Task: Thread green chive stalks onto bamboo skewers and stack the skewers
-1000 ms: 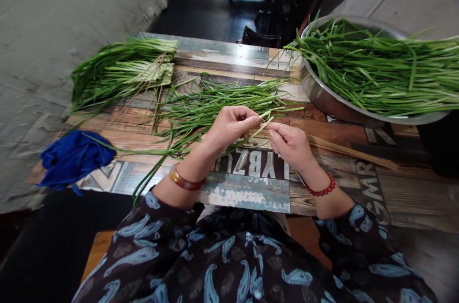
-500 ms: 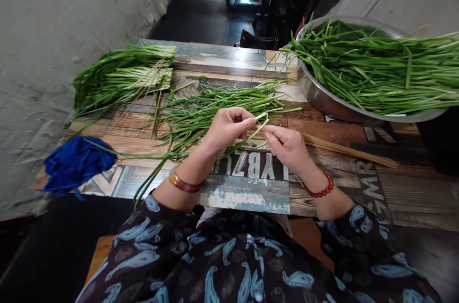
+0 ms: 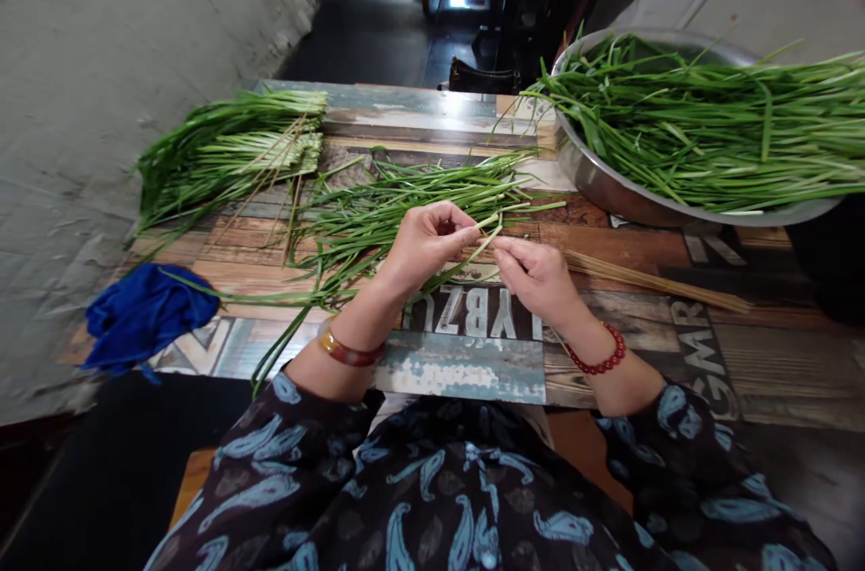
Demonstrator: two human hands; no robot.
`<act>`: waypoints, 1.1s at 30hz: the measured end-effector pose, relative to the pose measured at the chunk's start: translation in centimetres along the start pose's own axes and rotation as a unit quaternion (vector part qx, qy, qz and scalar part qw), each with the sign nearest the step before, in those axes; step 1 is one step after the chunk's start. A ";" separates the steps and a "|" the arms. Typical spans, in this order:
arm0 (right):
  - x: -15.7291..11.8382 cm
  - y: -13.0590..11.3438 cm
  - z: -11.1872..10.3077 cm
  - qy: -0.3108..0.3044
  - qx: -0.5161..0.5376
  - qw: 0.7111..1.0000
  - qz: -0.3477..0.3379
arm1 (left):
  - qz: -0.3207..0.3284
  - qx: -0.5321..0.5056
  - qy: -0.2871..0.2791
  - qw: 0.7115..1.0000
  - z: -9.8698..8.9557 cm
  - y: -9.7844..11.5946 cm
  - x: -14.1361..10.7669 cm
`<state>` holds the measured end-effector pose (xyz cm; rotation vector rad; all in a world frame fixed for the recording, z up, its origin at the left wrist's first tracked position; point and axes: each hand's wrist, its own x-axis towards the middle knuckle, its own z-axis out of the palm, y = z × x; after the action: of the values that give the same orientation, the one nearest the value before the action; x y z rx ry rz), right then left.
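Observation:
My left hand (image 3: 436, 242) is closed in a pinch around the pale ends of a few garlic chives (image 3: 487, 221), above the middle of the table. Facing it, my right hand (image 3: 531, 272) pinches a thin straw-coloured stick, whose tail shows beneath the palm near the wrist. Fingertips of both hands almost meet, and fingers partly hide where stick and stalks touch. Under and behind my left hand lies a loose heap of garlic chives (image 3: 405, 202). To the right of my right hand rests a bundle of thin straw-coloured sticks (image 3: 655, 283).
Neatly aligned garlic chives (image 3: 230, 143) lie at the table's left, with thin sticks across them. A blue cloth (image 3: 145, 314) sits at the left front edge. A large metal basin (image 3: 587, 166) heaped with garlic chives stands at right. A wall (image 3: 135, 40) borders the left side.
The whole view has shifted slightly. Both hands keep nearly the same pinch and place, with only a tiny movement at the fingertips.

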<state>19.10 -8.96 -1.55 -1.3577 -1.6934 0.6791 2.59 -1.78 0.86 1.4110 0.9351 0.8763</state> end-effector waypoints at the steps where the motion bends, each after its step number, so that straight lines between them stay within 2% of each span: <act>1: 0.0 -0.1 0.0 -0.002 -0.001 1.000 -0.001 | -0.005 -0.004 -0.002 1.000 0.0 0.0 0.0; 14: 0.1 0.0 0.1 -0.001 -0.018 0.999 -0.037 | -0.023 -0.018 -0.035 0.999 -0.2 0.2 -0.1; 22: 0.0 0.3 0.8 0.053 -0.113 0.989 -0.081 | -0.020 -0.001 -0.088 0.996 -0.2 0.1 -0.2; 25: 0.1 0.3 0.7 0.057 -0.112 0.989 -0.076 | -0.012 -0.026 -0.115 0.993 -0.1 0.2 -0.3; 29: 0.2 0.3 0.6 0.068 -0.116 0.989 -0.061 | -0.038 -0.019 -0.158 0.987 0.2 0.3 -0.4; 33: 0.3 0.3 0.2 0.077 -0.110 0.990 -0.037 | -0.027 0.024 -0.143 0.989 0.2 0.1 -0.4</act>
<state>19.08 -8.63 -1.77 -1.4508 -1.7227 0.3423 2.60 -2.25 0.93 1.4996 0.7744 0.5946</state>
